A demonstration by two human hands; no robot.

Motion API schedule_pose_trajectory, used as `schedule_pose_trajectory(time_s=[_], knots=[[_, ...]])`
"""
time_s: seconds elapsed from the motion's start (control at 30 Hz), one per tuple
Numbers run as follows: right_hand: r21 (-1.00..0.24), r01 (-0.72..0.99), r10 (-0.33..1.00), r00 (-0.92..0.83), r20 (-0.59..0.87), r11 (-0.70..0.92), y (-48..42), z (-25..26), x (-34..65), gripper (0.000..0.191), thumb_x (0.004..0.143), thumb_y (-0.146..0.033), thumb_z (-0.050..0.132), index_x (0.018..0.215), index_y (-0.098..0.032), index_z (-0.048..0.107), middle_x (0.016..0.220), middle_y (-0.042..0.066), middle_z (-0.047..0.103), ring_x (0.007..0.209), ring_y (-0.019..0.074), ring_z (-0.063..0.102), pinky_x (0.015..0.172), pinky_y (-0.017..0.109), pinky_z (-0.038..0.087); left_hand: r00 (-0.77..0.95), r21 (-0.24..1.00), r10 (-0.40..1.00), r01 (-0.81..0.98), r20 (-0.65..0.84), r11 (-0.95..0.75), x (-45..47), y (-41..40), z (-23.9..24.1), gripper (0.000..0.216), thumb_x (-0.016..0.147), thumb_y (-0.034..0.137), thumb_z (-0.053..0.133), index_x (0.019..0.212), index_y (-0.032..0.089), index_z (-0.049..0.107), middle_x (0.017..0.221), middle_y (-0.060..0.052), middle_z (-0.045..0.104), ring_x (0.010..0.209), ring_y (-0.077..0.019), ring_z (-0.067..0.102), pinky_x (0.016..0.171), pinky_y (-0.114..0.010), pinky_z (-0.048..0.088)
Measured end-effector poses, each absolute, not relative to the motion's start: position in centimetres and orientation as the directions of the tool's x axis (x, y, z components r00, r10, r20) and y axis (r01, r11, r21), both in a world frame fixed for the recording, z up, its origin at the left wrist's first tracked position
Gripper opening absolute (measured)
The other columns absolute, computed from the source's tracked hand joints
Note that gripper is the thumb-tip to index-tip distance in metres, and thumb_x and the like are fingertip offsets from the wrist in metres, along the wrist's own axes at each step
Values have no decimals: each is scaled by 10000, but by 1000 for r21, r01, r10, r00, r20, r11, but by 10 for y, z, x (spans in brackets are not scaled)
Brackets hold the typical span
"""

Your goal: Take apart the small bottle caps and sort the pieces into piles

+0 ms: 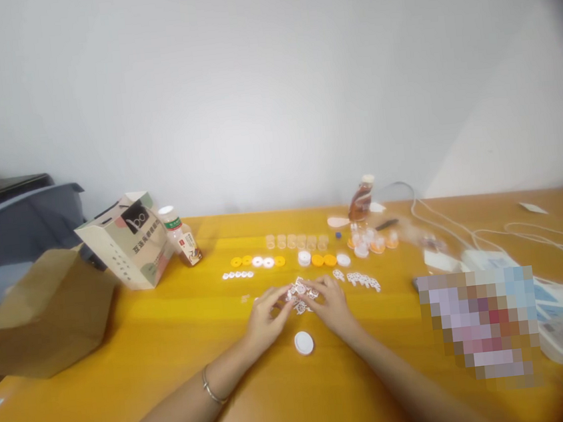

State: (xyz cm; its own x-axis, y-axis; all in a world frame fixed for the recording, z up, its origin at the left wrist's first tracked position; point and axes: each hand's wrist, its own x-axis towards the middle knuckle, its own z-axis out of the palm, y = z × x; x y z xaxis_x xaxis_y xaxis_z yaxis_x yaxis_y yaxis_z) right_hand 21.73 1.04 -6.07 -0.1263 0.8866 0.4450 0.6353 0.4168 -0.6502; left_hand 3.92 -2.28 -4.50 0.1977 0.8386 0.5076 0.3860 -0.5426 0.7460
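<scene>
- Small white openwork pieces (pixel 300 308) lie clustered on the table (pixel 200 354), between the two hands.
- Left hand (pixel 268 313): thumb and fingers curve in from the left, tips at the cluster; whether they pinch a piece, I cannot tell.
- Right hand (pixel 332 303): fingers bent in from the right, tips at the cluster; its grip is also unclear.
- Near side: a round white disc (pixel 304 343).
- Right: a row of similar white parts (pixel 364 281).
- Far: yellow discs (pixel 317 261), then small clear cups (pixel 292 241).
- Far left: a white-capped bottle (pixel 184 240) beside a printed bag (pixel 137 246).
</scene>
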Motion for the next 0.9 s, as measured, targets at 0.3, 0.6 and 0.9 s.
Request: schedule_pose_trajectory(time_s=[0.3,0.6,0.9], knots=[[-892,207,906,-228,355,402,-25,-42,206,185,789,-365,584,864,-197,600,819,35,656,764,175,600,726,313,483,346,531,723,504,598,-681,37,-26,-49,320,870,267,493,1177,190,543,863,-60,615,773,-151,583,707,-265,495],[-974,92,978,-53,202,206,-9,-37,227,244,690,-421,654,773,-194,625,785,38,687,750,187,643,725,319,519,434,426,665,529,607,-734,36,-30,-44,376,869,318,506,1220,185,481,932,-78,612,838,-172,583,751,-286,490],[-869,494,987,132,88,11,36,-49,328,101,686,-262,582,715,-187,642,679,51,699,599,197,650,593,312,512,765,380,560,438,320,-815,23,-33,-17,386,757,487,595,1005,192,594,896,-60,627,811,-181,593,719,-266,441]])
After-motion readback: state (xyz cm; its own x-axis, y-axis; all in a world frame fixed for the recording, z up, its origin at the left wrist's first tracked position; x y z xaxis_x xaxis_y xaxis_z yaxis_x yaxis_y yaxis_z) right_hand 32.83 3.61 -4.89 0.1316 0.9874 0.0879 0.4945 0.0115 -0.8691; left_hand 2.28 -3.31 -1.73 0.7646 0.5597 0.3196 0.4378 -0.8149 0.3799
